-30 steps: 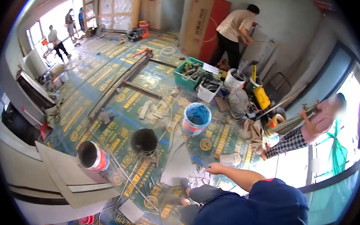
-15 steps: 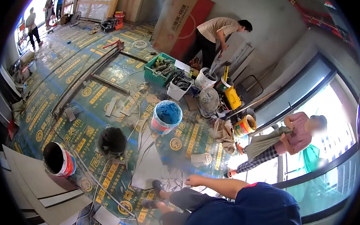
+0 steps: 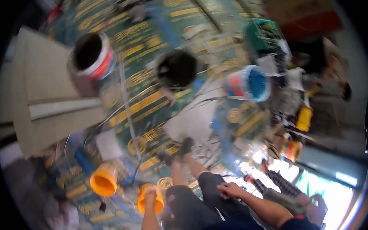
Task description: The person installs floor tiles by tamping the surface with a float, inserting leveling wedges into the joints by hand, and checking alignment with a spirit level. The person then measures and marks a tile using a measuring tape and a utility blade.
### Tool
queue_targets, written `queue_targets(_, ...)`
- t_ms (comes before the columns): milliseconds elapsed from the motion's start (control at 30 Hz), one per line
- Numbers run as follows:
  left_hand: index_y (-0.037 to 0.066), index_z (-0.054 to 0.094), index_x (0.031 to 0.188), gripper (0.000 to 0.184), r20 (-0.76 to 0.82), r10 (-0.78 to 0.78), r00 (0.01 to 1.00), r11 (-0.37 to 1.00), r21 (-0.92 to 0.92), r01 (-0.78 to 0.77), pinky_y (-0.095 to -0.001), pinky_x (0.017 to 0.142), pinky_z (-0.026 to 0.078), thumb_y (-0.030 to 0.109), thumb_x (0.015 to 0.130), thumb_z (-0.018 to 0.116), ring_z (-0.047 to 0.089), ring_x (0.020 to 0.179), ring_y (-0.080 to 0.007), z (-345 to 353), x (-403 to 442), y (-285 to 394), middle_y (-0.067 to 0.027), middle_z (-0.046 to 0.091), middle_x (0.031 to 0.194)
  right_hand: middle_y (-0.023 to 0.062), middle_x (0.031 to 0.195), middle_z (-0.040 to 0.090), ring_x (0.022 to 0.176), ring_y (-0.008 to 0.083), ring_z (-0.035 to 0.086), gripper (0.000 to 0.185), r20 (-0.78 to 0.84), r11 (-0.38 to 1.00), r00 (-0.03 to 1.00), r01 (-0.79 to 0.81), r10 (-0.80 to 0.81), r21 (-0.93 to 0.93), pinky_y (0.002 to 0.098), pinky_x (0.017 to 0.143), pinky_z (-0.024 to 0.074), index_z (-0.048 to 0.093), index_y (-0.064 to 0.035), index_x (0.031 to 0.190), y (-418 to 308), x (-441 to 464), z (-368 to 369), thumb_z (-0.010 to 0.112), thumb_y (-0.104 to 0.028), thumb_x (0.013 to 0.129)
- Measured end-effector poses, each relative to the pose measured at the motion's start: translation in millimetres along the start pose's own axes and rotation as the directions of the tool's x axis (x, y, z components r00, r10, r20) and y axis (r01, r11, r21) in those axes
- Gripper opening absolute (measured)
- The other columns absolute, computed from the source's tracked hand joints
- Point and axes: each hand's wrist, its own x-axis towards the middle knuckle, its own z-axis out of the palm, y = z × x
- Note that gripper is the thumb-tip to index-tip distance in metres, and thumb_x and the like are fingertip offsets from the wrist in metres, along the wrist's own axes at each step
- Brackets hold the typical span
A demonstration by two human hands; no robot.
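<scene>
My right hand (image 3: 229, 190) hangs in front of my dark trousers, fingers curled in and no object showing. My left hand (image 3: 151, 193) is low, in front of a yellow-orange bucket (image 3: 158, 205). Blur hides its fingers, and I cannot tell whether it touches the bucket. Just left of it, a second yellow-orange bucket (image 3: 104, 180) lies tilted with its mouth toward me. Ahead of my feet are a dark bucket (image 3: 177, 68) and a pale board (image 3: 192, 119) on the floor.
A bucket with a dark inside (image 3: 91, 55) stands beside large leaning boards (image 3: 47, 77). A blue-lined bucket (image 3: 256, 84) and a green crate (image 3: 261, 34) are farther right. One co-worker (image 3: 334, 59) bends at the right; another (image 3: 310, 204) is by the bright window.
My view has swung left and down, smearing the picture. My left arm and the two yellow-orange buckets have come into view. My right hand stays curled.
</scene>
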Motion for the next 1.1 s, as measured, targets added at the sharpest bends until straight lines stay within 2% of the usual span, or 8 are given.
queue_targets(233,-0.001,0.071,0.114,0.044,-0.028,0.141,0.99,0.853,0.511,-0.107,-0.0489,0.093,0.052,0.036,0.092,0.069,0.067,0.107,-0.0431,63,164,18,-0.0254,0.071,0.112,0.0107,0.081,0.075,0.073,0.024,0.074,0.033,-0.144,0.92,0.981,0.066,-0.131,-0.386,0.035,0.069,0.0576,0.072,-0.0036,0.103,19,62,33,0.064,-0.035,0.101)
queue_targets(367,-0.001,0.068,0.107,0.035,-0.279,0.36,0.89,0.882,0.412,-0.227,-0.0523,0.09,0.052,0.031,0.091,0.071,0.065,0.105,-0.0462,51,279,89,-0.026,0.07,0.108,0.0099,0.078,0.074,0.067,0.0182,0.073,0.034,-0.217,0.938,0.965,0.064,-0.145,-0.34,0.0332,0.068,0.057,0.072,-0.0022,0.103,-4,91,38,0.065,-0.036,0.101)
queue_targets(567,-0.003,0.065,0.11,0.038,-0.696,0.419,0.583,0.882,0.465,-0.079,-0.0577,0.088,0.05,0.03,0.093,0.07,0.063,0.106,-0.0484,37,434,138,-0.0259,0.068,0.11,0.0298,0.128,0.063,0.126,0.0476,0.056,0.033,-0.203,0.715,0.872,0.211,-0.446,-0.667,0.0477,0.109,0.0415,0.07,-0.0004,0.109,2,110,-4,0.062,-0.031,0.099)
queue_targets(633,-0.001,0.067,0.109,0.037,-0.587,0.336,0.737,0.846,0.532,0.039,-0.0585,0.091,0.05,0.033,0.093,0.072,0.062,0.109,-0.048,33,461,119,-0.0247,0.068,0.114,0.0294,0.127,0.064,0.126,0.0475,0.056,0.032,-0.209,0.746,0.904,0.159,-0.374,-0.647,0.0482,0.109,0.0415,0.07,-0.0008,0.108,0,113,2,0.063,-0.03,0.099)
queue_targets(767,0.0,0.067,0.106,0.032,-0.51,0.308,0.803,0.787,0.611,0.085,-0.0531,0.087,0.052,0.029,0.093,0.073,0.065,0.102,-0.0451,44,415,107,-0.0234,0.07,0.108,0.0282,0.124,0.066,0.125,0.0475,0.057,0.028,-0.224,0.861,0.956,0.051,-0.188,-0.505,0.0503,0.108,0.0416,0.071,-0.0023,0.105,36,98,-11,0.064,-0.028,0.098)
queue_targets(900,0.0,0.064,0.099,0.02,-0.335,0.361,0.871,0.923,0.261,-0.282,-0.0432,0.072,0.051,0.017,0.094,0.071,0.066,0.077,-0.0339,34,344,76,-0.0184,0.069,0.085,0.0269,0.121,0.068,0.124,0.0474,0.059,0.024,-0.246,0.93,0.952,0.086,-0.183,-0.357,0.0523,0.106,0.0418,0.073,-0.0038,0.102,60,100,-7,0.066,-0.027,0.097)
queue_targets(933,0.0,0.065,0.101,0.019,-0.278,0.334,0.901,0.894,0.397,-0.209,-0.0426,0.07,0.052,0.018,0.095,0.07,0.067,0.074,-0.0285,29,307,93,-0.0157,0.069,0.082,0.0266,0.12,0.069,0.124,0.0474,0.059,0.023,-0.247,0.941,0.95,0.105,-0.19,-0.321,0.0528,0.106,0.0418,0.073,-0.0042,0.102,61,103,-5,0.066,-0.026,0.097)
queue_targets(1100,0.001,0.063,0.099,0.009,-0.213,0.292,0.932,0.955,0.016,-0.296,-0.031,0.06,0.049,0.01,0.099,0.064,0.063,0.065,-0.0151,52,156,116,-0.0049,0.066,0.075,0.0259,0.118,0.07,0.124,0.0478,0.059,0.022,-0.205,0.989,0.974,0.077,-0.101,-0.124,0.055,0.105,0.0418,0.073,-0.0055,0.102,48,108,4,0.067,-0.026,0.097)
